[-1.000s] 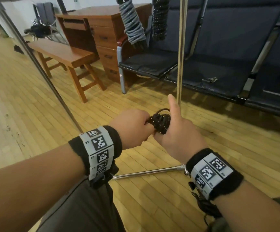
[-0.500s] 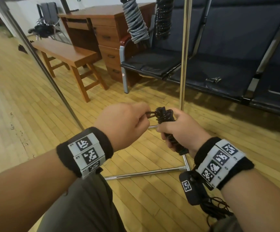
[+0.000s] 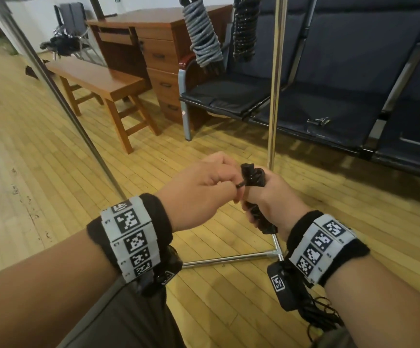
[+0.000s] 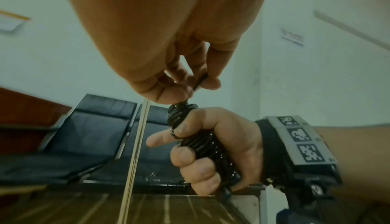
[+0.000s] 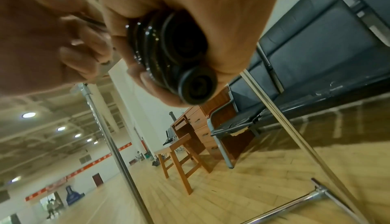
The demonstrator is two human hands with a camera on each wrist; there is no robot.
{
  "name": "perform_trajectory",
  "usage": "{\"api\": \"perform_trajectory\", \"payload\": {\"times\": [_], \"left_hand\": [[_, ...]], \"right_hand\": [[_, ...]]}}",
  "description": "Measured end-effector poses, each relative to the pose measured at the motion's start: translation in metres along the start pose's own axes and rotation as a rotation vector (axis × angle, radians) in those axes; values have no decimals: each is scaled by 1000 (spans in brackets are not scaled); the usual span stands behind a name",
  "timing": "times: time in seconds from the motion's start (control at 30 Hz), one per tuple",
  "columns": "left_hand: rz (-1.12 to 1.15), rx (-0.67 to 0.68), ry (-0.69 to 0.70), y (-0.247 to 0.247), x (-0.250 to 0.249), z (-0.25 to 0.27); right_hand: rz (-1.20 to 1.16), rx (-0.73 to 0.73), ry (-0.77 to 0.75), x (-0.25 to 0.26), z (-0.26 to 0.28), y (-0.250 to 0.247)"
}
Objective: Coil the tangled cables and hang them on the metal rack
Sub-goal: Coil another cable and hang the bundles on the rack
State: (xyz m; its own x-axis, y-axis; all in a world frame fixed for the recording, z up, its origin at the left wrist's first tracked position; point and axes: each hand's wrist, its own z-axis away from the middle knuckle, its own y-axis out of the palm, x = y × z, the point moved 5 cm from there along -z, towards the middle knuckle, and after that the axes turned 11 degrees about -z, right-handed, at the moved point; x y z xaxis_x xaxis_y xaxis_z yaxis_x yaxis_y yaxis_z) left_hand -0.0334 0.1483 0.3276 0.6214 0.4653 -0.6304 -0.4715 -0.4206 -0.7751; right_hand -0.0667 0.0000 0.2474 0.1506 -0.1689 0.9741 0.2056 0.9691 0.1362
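Note:
My right hand (image 3: 261, 197) grips a black cable bundle (image 3: 254, 177) upright in its fist, with coils showing above and below the fingers. My left hand (image 3: 234, 187) pinches the cable's loose end (image 4: 199, 83) beside the bundle's top. The left wrist view shows the wound bundle (image 4: 198, 144) in the right hand (image 4: 200, 157), and the end crossing its index finger. The right wrist view looks at the bundle's lower end (image 5: 168, 44). The metal rack's upright pole (image 3: 275, 84) stands just behind my hands. A grey coiled cable (image 3: 202, 33) and a black one (image 3: 245, 26) hang above.
The rack's slanted pole (image 3: 60, 96) runs on the left and its base bar (image 3: 229, 259) lies on the wooden floor under my hands. A row of dark seats (image 3: 329, 109), a wooden desk (image 3: 158, 46) and a wooden bench (image 3: 98, 79) stand behind.
My right hand has turned from thumb-up to a fist round the bundle, which now stands upright. My left hand has shifted its pinch to the loose end at the bundle's top.

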Motion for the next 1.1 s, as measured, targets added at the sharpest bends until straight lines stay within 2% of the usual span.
{"api": "perform_trajectory", "payload": {"times": [0.1,0.23,0.37,0.43,0.57,0.7,0.77,0.87,1.1], "left_hand": [[-4,5,67,-10,-4,3],[235,-90,-10,-22,2,0],[253,-101,-118,-34,20,-12],[297,-84,-163,-38,26,-17],[271,14,-160,-38,28,-22],[268,286,-158,-45,24,-22],[258,343,-151,-51,22,-22],[269,277,-126,-65,22,-22],[329,-37,-86,-112,29,-15]], "right_hand": [[-82,57,17,2,0,0],[58,39,-119,20,-1,-2],[177,125,-171,29,1,1],[174,89,-210,32,2,2],[193,60,-321,39,9,11],[271,42,-386,50,18,18],[317,38,-384,58,21,23],[379,51,-392,75,22,33],[536,-13,-448,142,13,68]]}}
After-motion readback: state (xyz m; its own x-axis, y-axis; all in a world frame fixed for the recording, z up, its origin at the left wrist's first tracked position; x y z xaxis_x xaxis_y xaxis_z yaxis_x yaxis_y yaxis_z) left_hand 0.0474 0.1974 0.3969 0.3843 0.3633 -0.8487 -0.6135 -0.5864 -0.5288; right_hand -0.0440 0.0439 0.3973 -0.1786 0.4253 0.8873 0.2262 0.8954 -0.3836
